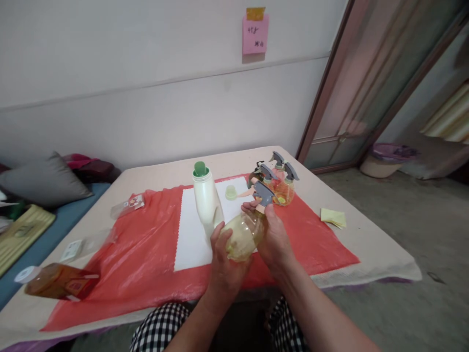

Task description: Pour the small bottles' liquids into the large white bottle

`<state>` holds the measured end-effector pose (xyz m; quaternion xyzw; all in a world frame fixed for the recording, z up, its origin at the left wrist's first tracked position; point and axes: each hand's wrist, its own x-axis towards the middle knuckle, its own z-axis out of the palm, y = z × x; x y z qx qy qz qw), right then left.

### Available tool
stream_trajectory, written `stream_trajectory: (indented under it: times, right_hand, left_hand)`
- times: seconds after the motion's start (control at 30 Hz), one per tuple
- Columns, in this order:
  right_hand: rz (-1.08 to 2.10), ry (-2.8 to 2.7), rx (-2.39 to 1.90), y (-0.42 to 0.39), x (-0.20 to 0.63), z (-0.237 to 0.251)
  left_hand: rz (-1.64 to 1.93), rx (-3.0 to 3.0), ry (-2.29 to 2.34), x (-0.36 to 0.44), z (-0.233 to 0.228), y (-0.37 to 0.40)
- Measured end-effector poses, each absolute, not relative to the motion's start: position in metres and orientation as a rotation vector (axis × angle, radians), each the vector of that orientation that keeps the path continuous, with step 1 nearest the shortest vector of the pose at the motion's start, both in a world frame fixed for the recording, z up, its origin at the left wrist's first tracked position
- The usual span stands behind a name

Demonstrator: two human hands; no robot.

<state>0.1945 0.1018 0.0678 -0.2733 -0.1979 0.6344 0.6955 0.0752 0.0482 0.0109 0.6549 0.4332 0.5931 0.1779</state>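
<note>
A clear yellowish spray bottle (244,234) is held tilted at lower centre of the frame, above the near edge of the red plastic sheet (139,254). Its body is cupped from below by the left hand (223,259), fingers curled and clamped around it. The neck is gripped by the right hand (274,239), thumb and fingers closed just under the grey trigger head (263,193). Step in hand, as judged: the trigger head is being fitted or tightened on the bottle; whether it is fully seated cannot be told. The next move probably calls for a firm counter-hold on the body while the head is turned.

A white bottle with green cap (207,200) stands just behind on the white mat (190,234). Three more spray bottles (278,183) are grouped at centre right. A loose pale green cap (230,192) lies between. An amber bottle (54,282) lies on its side at lower left.
</note>
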Motion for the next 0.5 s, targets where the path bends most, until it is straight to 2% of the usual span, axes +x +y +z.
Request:
stream_trajectory:
  times: [0.17,0.5]
  right_hand:
    - [1.385,-0.379,-0.514,0.114,0.220,0.071]
    - [1.204,-0.483,-0.697,0.104,0.212,0.070]
  left_hand:
    - [1.389,1.124,0.983,0.070,0.026,0.045]
    - [1.332,0.948,1.032,0.059,0.036,0.048]
